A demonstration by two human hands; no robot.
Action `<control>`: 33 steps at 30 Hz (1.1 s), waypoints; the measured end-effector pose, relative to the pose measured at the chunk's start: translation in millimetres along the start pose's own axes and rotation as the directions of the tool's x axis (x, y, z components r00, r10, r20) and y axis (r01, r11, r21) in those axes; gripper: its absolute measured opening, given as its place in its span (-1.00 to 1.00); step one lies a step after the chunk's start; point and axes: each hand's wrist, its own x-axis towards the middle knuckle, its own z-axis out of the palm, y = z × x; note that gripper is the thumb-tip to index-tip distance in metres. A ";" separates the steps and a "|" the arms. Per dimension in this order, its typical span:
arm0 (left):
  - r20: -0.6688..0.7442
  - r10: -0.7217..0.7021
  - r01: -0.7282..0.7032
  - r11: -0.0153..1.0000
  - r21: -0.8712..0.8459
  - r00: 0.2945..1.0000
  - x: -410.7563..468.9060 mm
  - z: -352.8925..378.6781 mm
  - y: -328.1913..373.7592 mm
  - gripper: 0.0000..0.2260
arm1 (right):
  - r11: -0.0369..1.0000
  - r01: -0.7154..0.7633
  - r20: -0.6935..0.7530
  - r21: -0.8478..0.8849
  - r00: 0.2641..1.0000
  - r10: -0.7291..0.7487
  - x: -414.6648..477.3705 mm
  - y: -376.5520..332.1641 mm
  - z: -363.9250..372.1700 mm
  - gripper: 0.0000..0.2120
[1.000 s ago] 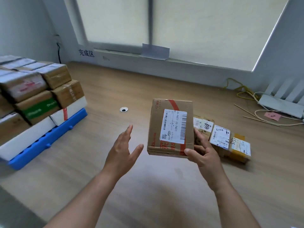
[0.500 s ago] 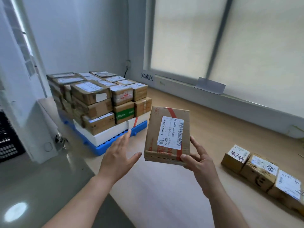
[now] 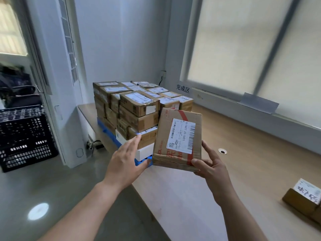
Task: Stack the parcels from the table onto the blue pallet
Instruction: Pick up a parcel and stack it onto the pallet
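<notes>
I am gripping the parcel [image 3: 178, 141] at its lower right corner with my right hand [image 3: 211, 164], thumb on the labelled face and fingers [image 3: 207, 149] lying along its right edge, holding it above the worktop [image 3: 243, 153] at mid-frame. Its long axis is running up the frame, leaning slightly right. My left hand [image 3: 126, 160] is hovering released and flat just left of the parcel's lower left corner; I cannot tell whether it is touching. Another parcel [image 3: 302, 199] is sitting at the lower right edge. A black crate [image 3: 26, 136] is standing at the left, contents unclear. The blue pallet [image 3: 104, 126] is lying just behind and up-left of my parcel, nearer my left hand, carrying a stack of parcels [image 3: 139, 105] several layers high.
</notes>
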 end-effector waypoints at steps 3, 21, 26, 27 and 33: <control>-0.013 0.032 -0.032 0.999 0.028 0.999 24.9 1.4 -12.8 -0.26 | 1.000 0.026 -0.014 -0.012 1.000 -0.026 26.1 -5.9 10.5 -0.39; 0.098 0.213 -0.224 0.967 0.119 0.972 234.1 11.2 -24.6 -0.29 | 0.987 0.152 -0.090 0.058 0.985 -0.146 218.5 -37.7 37.6 -0.37; 0.111 0.196 -0.194 0.980 -0.029 0.974 275.9 16.2 -27.3 -0.36 | 0.986 0.150 -0.119 0.076 0.983 -0.140 256.8 -45.7 52.2 -0.40; 0.115 0.199 -0.193 0.979 -0.062 0.973 283.8 17.0 -29.3 -0.38 | 0.986 0.147 -0.125 0.076 0.983 -0.137 262.9 -47.8 55.8 -0.40; 0.126 0.264 -0.240 0.955 -0.174 0.956 340.3 23.9 -45.6 -0.51 | 0.994 0.102 -0.196 0.025 0.976 -0.095 299.5 -57.0 75.5 -0.41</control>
